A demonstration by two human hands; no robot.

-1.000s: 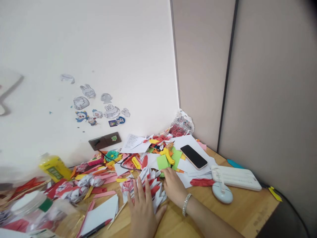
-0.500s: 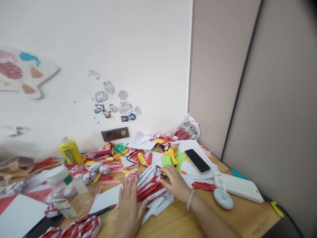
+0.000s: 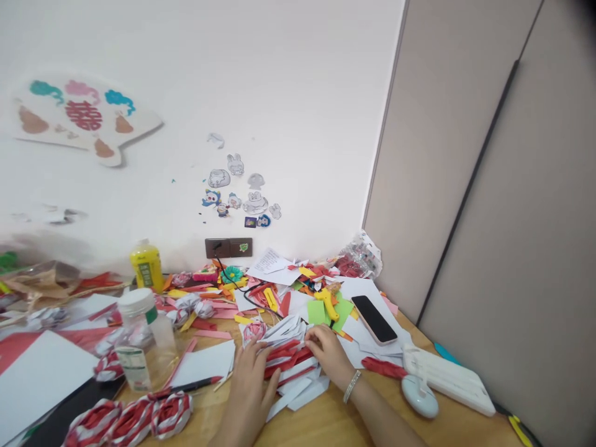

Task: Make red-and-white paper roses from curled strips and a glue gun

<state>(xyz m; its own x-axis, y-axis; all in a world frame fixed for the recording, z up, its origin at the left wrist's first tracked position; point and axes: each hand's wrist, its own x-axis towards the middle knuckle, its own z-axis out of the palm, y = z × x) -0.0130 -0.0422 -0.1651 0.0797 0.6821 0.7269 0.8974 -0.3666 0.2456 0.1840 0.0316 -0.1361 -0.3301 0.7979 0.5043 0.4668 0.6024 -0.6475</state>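
A pile of folded red and white paper strips lies between my two hands. At its left side rests my left hand, fingers spread and thumb apart, touching the edge of the strips. My right hand, with a bracelet on the wrist, has its fingers bent and drawn together on the pile's right end; the fingertips partly hide what they grip there. Just behind my left fingertips sits a pink-and-white paper rose. Beside that hand is a stack of white paper with a black and red pen.
Twisted red-and-white paper coils and a clear jar stand left. A yellow bottle is behind. To the right are a yellow glue gun, phone, mouse and white keyboard. Paper scraps cover the back.
The view has swung left, showing the whole fan-shaped wall decoration. My right fingers have drawn closer together at the strips. My left hand stays spread beside the pile.
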